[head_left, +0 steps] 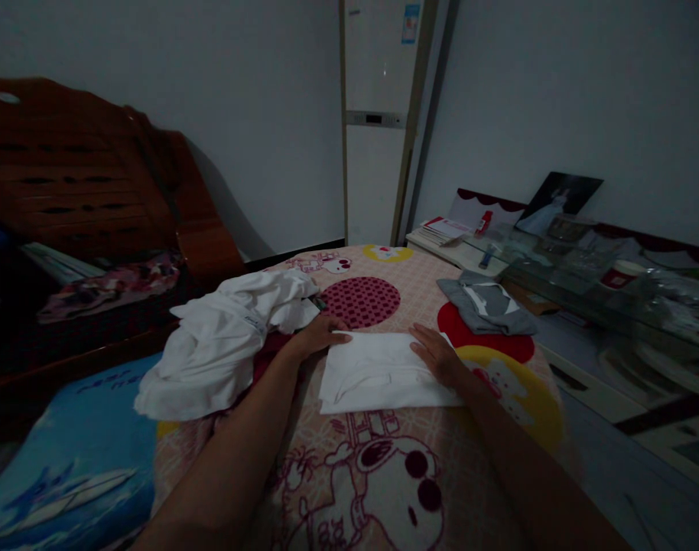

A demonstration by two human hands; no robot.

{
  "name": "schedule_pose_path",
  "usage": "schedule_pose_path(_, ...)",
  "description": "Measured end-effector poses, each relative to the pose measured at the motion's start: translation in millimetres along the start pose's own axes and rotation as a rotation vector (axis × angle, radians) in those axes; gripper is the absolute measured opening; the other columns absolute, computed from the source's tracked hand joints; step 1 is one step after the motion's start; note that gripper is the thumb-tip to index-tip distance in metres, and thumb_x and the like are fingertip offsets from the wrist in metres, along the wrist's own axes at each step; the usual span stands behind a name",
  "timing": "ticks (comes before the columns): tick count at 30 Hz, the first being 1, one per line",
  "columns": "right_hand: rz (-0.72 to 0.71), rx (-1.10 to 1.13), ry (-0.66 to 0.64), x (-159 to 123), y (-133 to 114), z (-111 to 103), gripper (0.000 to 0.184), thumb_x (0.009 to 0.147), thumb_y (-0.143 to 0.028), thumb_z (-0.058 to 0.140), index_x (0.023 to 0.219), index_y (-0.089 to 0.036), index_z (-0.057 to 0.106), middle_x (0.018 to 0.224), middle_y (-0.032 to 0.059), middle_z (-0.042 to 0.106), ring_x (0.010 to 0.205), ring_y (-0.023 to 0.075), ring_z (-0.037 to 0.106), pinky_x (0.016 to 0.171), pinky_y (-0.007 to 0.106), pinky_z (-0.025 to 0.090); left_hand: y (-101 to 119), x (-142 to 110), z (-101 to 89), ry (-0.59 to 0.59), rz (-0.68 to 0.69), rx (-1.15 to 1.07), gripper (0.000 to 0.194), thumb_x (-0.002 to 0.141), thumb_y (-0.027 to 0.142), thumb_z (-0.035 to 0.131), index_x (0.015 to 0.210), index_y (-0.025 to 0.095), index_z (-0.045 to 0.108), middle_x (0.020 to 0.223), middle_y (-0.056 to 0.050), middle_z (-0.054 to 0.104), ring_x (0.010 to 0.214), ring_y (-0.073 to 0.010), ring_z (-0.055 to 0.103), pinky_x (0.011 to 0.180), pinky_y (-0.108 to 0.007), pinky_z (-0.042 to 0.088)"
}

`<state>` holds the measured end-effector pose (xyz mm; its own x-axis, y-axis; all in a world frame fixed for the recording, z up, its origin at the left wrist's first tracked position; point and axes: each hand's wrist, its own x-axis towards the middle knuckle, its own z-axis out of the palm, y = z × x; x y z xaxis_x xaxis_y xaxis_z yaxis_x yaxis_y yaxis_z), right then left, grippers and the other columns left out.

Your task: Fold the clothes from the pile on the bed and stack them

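touching the folded white cloth (372,375), flat on the counter (421,279) with its long axis running side to side, we have our left hand (320,334) at its far left corner, whether pinching we cannot tell; our right hand (437,357) lies spread over its right end.

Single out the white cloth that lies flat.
The folded white cloth under the right hand; the other white clothes, to its left, lie in a crumpled heap.
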<state>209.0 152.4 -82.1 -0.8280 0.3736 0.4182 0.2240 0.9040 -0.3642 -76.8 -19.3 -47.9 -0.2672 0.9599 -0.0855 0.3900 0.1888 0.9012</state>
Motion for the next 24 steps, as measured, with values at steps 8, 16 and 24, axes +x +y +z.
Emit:
schedule_pose_path(8, 0.055, -0.047, -0.201, 41.8, -7.7, -21.7, 0.029, 0.092, -0.031, 0.052, 0.107, -0.017, 0.073, 0.109, 0.0131, 0.073, 0.102, 0.0251, 0.066, 0.094, 0.039, 0.050, 4.6, -4.7, -4.4, -0.063, -0.033, -0.098, 0.036, 0.060, 0.040, 0.077, 0.084, 0.014, 0.069, 0.080, -0.002, 0.070, 0.071, -0.0149, 0.061, 0.068, -0.026, 0.049)
schedule_pose_path(16, 0.193, 0.068, -0.437, 87.3, -29.6, -32.5, 0.024, 0.079, -0.038, 0.071, 0.069, -0.017, 0.068, 0.069, 0.0024, 0.067, 0.064, 0.0137, 0.057, 0.058, 0.025, 0.037, 17.8, -12.2, -0.8, 0.021, -0.032, -0.141, 0.037, 0.057, 0.035, 0.080, 0.086, 0.014, 0.069, 0.083, -0.003, 0.071, 0.072, -0.0154, 0.063, 0.067, -0.026, 0.048)
schedule_pose_path(24, 0.253, 0.172, -0.582, 71.3, 8.7, -59.7, 0.040, 0.075, -0.045, 0.071, 0.053, -0.019, 0.050, 0.053, -0.0042, 0.045, 0.053, 0.0100, 0.039, 0.049, 0.026, 0.025, 17.8, -18.0, -4.0, -0.062, -0.149, -0.138, 0.035, 0.063, 0.046, 0.078, 0.071, 0.013, 0.068, 0.076, -0.008, 0.073, 0.066, -0.0189, 0.063, 0.061, -0.028, 0.048)
